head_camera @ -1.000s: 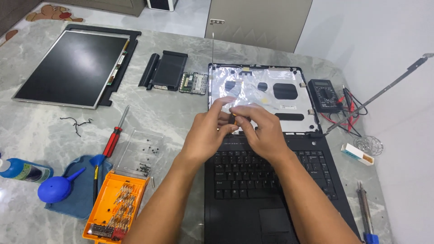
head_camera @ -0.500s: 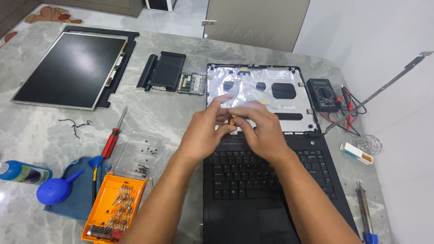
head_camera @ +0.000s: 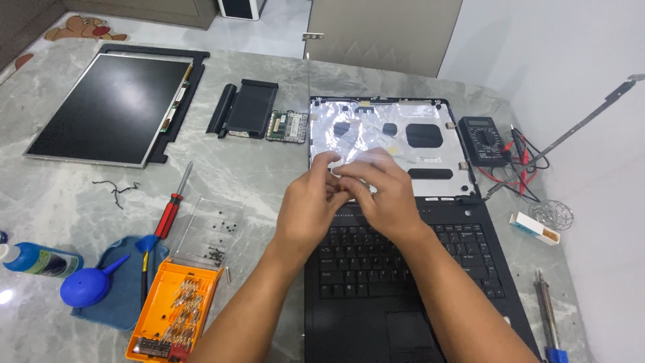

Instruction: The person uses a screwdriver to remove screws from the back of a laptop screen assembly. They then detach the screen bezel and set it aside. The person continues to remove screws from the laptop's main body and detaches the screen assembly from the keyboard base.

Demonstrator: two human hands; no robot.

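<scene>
Both hands (head_camera: pixel 349 198) above laptop (head_camera: pixel 403 269), multimeter (head_camera: pixel 485 140) nearby.

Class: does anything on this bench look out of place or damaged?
Yes: the laptop has no screen; its LCD panel lies apart at the table's far left, leaving the bare foil-lined lid. Loose screws are scattered beside the orange bit case.

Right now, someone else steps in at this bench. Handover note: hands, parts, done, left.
Left hand and right hand: fingertips pinched together above the laptop's hinge line; whatever they hold is too small to tell.
Laptop base: black, keyboard in place, in front of the person. Its lid shell lies open flat, foil-lined, with no screen.
Done: LCD panel is out, lying far left; loose screws on the clear lid.
Left: keyboard and base not yet opened.
Red screwdriver and orange bit case sit left.
</scene>
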